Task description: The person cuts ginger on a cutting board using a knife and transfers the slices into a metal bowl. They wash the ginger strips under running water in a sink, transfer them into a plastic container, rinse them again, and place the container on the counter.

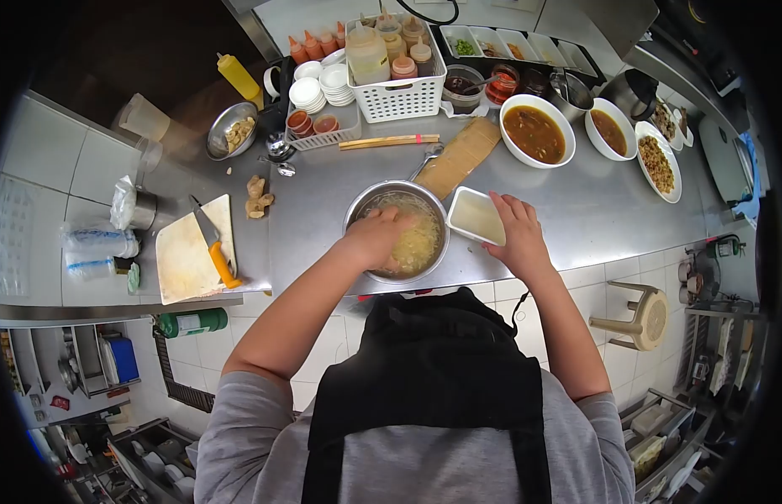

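Observation:
My left hand (378, 239) reaches into a round metal bowl (349, 206) at the counter's front edge. Inside are cloudy liquid and pale yellow bits (418, 244), perhaps chopped ginger or garlic. The fingers dip down among the bits, so their grip is hidden. My right hand (518, 231) grips a small white square container (475, 216) by its right side. The container sits just right of the bowl, slightly tilted, with a pale inside whose contents I cannot make out.
A knife with an orange handle (221, 262) lies on a cutting board (176, 256) at left, near a ginger root (258, 197). Behind stand a white basket of sauce bottles (395, 101) and a large soup bowl (538, 130). Flattened cardboard (460, 158) lies behind the container.

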Demonstrator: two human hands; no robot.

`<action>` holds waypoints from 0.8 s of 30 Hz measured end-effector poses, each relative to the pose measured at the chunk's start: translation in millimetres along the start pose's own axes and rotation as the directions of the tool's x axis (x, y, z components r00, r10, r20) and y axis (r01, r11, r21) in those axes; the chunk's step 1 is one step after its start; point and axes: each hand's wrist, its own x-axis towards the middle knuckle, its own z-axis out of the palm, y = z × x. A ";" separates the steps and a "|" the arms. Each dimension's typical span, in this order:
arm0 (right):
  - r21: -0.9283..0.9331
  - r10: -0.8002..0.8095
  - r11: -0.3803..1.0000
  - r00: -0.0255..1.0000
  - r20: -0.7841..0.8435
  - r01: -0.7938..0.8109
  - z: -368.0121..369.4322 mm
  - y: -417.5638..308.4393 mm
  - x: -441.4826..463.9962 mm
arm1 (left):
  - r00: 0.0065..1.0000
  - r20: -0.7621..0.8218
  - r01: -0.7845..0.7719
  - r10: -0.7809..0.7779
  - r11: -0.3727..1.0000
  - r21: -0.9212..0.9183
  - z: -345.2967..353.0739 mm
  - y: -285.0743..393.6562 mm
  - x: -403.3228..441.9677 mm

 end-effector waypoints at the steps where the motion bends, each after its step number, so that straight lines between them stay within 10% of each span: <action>1: -0.004 -0.002 1.000 1.000 -0.001 0.002 3.0 1.5 -0.1 | 1.000 0.001 -0.005 0.005 1.000 0.002 0.4 1.8 1.0; 24: 0.197 0.299 0.945 0.936 -0.186 -0.263 -27.2 53.6 -103.5 | 0.991 -0.122 -0.049 0.046 0.998 -0.025 -28.5 -2.7 -18.1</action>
